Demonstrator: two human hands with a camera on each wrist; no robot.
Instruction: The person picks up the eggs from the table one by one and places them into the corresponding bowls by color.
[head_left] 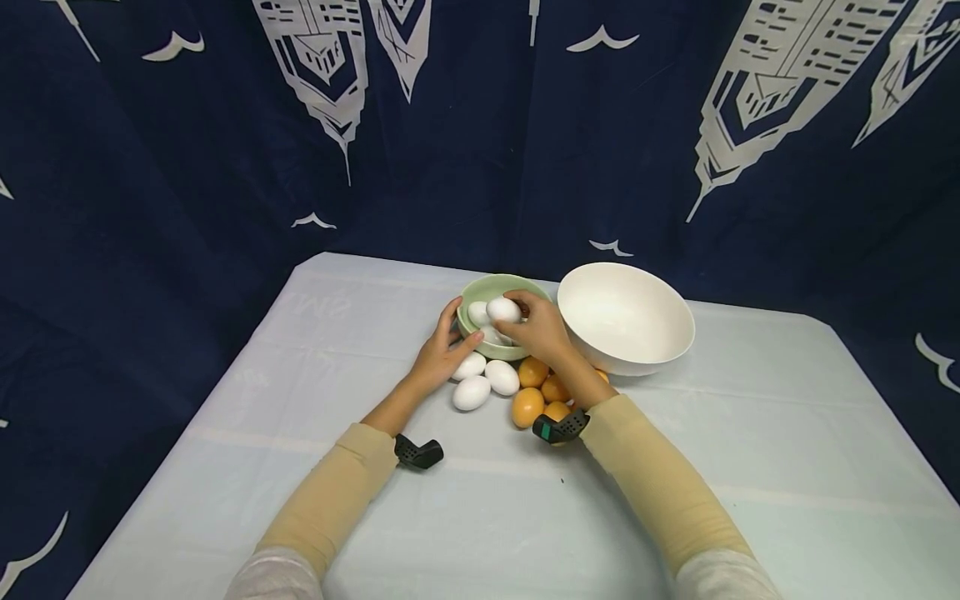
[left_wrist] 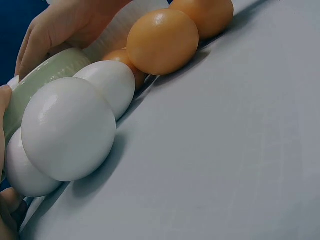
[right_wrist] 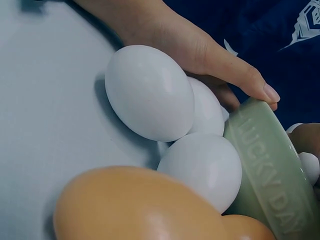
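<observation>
A light green bowl (head_left: 480,288) with raised lettering on its side stands toward the back of the table. My left hand (head_left: 437,358) grips its left side, thumb over the rim. Above the bowl's inside, my right hand (head_left: 542,332) pinches a white egg (head_left: 503,310) between thumb and fingers. More white eggs (head_left: 477,314) lie in the bowl, partly covered by the right hand. In front of it, three white eggs (right_wrist: 150,92) sit together on the table. Several brown eggs (head_left: 528,407) lie to their right, some hidden under the right forearm.
A large white bowl (head_left: 626,312) stands right of the green one, close to it. The table (head_left: 465,517) has a pale cover, and a dark blue curtain (head_left: 450,183) with white prints hangs behind it. Each wrist wears a black camera (head_left: 418,452).
</observation>
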